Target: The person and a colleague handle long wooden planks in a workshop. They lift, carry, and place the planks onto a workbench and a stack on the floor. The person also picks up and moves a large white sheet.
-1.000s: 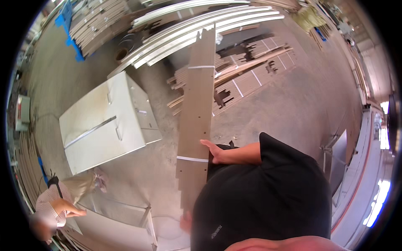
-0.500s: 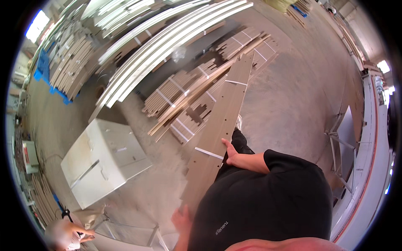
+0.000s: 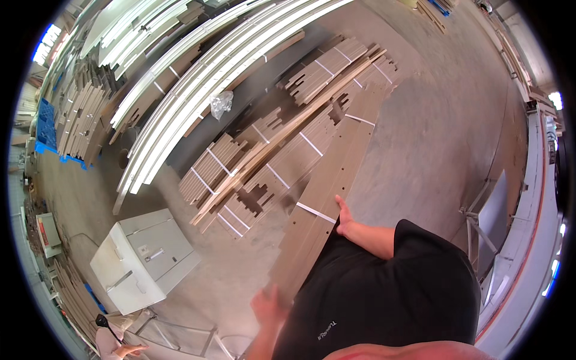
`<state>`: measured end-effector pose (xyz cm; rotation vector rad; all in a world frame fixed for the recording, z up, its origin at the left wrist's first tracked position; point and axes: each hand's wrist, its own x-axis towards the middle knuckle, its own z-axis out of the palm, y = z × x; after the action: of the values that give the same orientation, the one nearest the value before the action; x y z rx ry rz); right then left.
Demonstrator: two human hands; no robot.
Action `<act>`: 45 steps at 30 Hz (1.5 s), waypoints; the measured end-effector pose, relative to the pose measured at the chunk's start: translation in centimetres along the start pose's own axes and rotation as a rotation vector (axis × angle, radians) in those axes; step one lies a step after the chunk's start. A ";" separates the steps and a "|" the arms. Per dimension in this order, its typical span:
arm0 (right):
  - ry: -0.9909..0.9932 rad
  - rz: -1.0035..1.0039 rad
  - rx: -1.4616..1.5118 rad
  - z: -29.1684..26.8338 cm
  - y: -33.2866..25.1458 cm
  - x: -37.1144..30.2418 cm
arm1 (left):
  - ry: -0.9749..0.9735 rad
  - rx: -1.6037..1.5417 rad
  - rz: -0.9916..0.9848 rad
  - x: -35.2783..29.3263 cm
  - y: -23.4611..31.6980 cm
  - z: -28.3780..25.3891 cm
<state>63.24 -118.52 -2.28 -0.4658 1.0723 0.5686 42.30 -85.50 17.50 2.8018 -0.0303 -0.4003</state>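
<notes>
A long bundle of brown planks (image 3: 321, 186), bound with white straps, slants across in front of my body from lower left to upper right. Small dark holes run along its right side. My right hand (image 3: 344, 217) grips that right edge near the lower strap, thumb on top and the other fingers hidden beneath. Down at the near end, my left hand (image 3: 269, 307) is closed on the planks' left edge; it is somewhat blurred.
Strapped plank stacks (image 3: 270, 165) lie on the floor ahead, with long white profiles (image 3: 234, 78) beyond. A pale metal cabinet (image 3: 144, 258) stands left, and a metal-framed panel (image 3: 492, 216) right. Another person (image 3: 114, 342) is at lower left, near a metal frame (image 3: 180, 336).
The view has turned, and the floor stacks now sit lower and further left. Both hands keep their hold on the plank bundle, which appears shifted slightly right.
</notes>
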 end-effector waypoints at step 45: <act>0.538 0.442 -1.183 -33.3 -69.7 10.4 | -0.151 0.117 0.216 100.0 29.8 37.2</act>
<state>88.79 -190.08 -19.66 -1.4894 1.2716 1.5412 128.75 -131.40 -34.36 2.8353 -0.3987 -0.5717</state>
